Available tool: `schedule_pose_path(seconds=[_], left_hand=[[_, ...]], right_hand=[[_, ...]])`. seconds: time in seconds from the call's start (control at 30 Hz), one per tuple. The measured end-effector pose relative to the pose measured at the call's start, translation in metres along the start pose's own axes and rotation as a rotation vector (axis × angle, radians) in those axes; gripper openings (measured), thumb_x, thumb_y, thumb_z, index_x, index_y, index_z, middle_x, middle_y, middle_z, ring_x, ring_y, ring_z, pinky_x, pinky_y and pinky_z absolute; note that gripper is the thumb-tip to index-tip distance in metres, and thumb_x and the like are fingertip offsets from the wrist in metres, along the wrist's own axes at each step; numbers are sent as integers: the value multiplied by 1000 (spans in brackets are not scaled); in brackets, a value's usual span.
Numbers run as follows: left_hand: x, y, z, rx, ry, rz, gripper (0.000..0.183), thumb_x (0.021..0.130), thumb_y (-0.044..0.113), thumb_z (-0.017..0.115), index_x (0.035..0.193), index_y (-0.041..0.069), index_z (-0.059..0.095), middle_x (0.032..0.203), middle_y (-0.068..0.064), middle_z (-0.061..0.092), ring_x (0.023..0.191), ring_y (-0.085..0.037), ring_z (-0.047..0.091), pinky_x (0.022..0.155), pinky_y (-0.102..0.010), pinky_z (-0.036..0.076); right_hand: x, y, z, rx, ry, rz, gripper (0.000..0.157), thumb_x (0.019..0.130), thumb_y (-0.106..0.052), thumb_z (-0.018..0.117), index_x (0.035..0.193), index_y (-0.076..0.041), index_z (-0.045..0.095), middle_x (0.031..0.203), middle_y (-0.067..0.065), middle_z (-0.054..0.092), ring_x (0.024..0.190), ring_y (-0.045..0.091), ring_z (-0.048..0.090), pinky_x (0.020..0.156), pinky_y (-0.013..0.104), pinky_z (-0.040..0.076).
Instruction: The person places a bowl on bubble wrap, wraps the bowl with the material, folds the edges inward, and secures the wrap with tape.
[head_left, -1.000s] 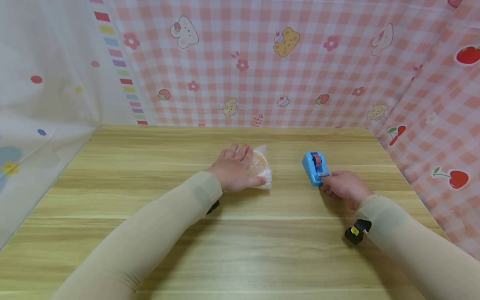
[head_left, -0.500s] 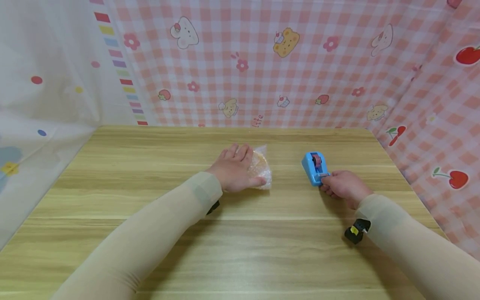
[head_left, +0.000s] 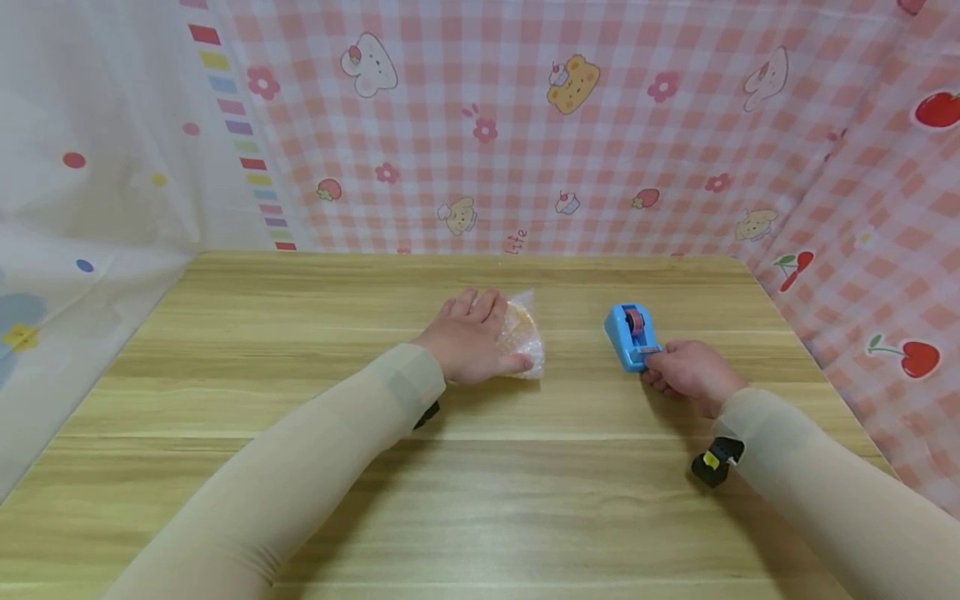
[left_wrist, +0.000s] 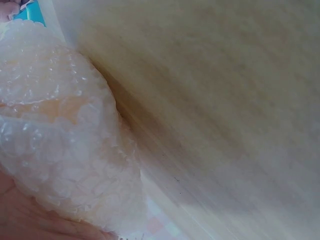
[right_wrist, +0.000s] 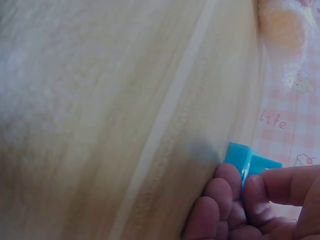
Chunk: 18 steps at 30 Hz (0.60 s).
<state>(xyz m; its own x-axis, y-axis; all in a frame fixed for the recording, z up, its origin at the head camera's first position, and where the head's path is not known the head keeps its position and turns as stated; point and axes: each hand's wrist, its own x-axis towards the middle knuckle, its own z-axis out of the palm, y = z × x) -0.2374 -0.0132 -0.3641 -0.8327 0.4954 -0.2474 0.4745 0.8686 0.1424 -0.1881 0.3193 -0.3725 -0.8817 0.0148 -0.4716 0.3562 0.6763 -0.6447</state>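
A bubble-wrap bundle (head_left: pixel 523 337) lies on the table near the middle, with something round and orange-yellow showing through the plastic. On top of it rests my left hand (head_left: pixel 468 337), back up, fingers extended and thumb out to the right, covering its left part. The left wrist view has the bubble wrap (left_wrist: pixel 65 130) up close against the hand. To the right stands a blue tape dispenser (head_left: pixel 626 337) with a pinkish roll in it. My right hand (head_left: pixel 693 371) pinches its near end; in the right wrist view the thumb and curled fingers hold the blue end (right_wrist: pixel 240 157).
The wood-grain table (head_left: pixel 480 500) is bordered at the back by a pink checked cloth (head_left: pixel 450 150) and on the left by a white dotted one (head_left: pixel 97 208). A dark wrist camera (head_left: pixel 712 467) hangs under the right sleeve, near the tabletop.
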Motion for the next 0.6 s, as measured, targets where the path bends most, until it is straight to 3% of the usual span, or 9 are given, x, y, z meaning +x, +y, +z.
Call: schedule_pose_path(seconds=[0.3,0.6], left_hand=[[-1,1,-1,-13,1,-3,115,93,90,31,170,12,-2,180,-6,-6,165,-33,-9,134,-53,2],[-1,1,0,-11,-5,-11,114,93,89,32,170,13,-2,180,-5,-6,166,-32,-9,134,-53,2]], right_hand=[[-5,6,-7,-29,-49,-10,29,107,-20,53,96,1,70,84,1,68,81,17,61,73,29,53],[-5,4,-6,16,-85,29,22,102,-17,52,95,-1,65,85,2,67,80,18,61,72,30,56]])
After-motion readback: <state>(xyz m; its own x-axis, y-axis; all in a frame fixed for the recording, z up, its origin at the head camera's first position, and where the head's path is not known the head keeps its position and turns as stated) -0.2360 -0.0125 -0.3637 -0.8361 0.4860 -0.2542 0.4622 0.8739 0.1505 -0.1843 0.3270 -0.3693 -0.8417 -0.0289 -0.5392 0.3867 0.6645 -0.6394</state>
